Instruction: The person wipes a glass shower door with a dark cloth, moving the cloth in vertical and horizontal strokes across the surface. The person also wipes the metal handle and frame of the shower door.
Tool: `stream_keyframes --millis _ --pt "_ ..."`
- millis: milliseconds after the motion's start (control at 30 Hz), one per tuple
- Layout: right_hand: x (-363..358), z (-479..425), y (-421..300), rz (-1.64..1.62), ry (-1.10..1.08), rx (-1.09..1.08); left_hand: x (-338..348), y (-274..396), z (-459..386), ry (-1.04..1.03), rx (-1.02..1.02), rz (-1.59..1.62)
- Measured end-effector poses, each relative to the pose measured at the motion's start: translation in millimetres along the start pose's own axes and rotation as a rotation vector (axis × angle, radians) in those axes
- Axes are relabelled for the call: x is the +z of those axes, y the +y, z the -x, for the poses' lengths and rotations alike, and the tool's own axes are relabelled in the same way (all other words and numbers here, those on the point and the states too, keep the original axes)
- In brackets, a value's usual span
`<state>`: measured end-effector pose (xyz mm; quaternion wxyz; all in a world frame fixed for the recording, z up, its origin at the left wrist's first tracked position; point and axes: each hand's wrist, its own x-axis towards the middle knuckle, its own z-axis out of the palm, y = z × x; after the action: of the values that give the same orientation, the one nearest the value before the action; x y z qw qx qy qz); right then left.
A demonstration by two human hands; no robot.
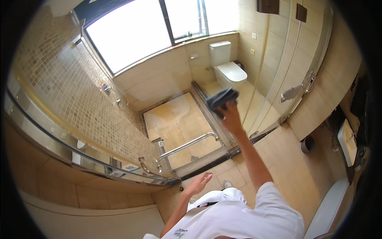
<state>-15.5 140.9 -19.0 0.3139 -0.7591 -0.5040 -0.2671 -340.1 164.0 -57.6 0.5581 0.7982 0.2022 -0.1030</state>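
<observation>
My right hand [230, 117] reaches far forward with its arm outstretched, gripping a bunched dark grey cloth [222, 100]. The cloth is slightly blurred. It is raised in front of the glass of a shower enclosure; whether it touches the pane, I cannot tell. Lower down, near my waist, my left hand [199, 183] hangs with loosely bent fingers and holds nothing. Just ahead of that hand, a chrome bar handle [188, 146] runs across the glass, above the dark stone sill [206, 165].
Behind the glass are a tiled shower floor [179, 116], a mixer tap [106, 88] on the mosaic wall and a white toilet [229, 73]. At right, a grey cloth [291, 93] hangs on a bar, with a dark bin [307, 145] and washbasin [346, 143] farther over.
</observation>
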Motion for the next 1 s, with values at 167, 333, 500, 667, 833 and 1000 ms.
stream_keyframes --millis 167,333,500,667,833,1000 --pt "-104.5 -117.7 69.0 -0.071 0.364 0.071 28.3 16.6 -46.6 0.043 -0.052 0.099" --pt "-88.2 -140.7 2.1 -0.195 0.396 -0.108 65.0 19.4 -80.2 0.068 -0.055 0.12" --pt "2.2 -66.9 -38.5 -0.277 0.154 -0.289 65.6 31.3 -60.5 0.081 -0.105 0.245" --pt "-70.8 -161.6 -86.6 -0.23 0.462 -0.139 62.4 -55.9 -20.1 0.464 -0.15 0.404" --pt "-62.3 -165.9 -219.2 -0.222 0.356 -0.189 49.6 -84.7 23.0 0.443 -0.194 0.475" --pt "48.9 -49.9 -313.9 -0.427 -0.046 -0.375 21.6 -85.3 54.6 0.355 -0.152 0.426"
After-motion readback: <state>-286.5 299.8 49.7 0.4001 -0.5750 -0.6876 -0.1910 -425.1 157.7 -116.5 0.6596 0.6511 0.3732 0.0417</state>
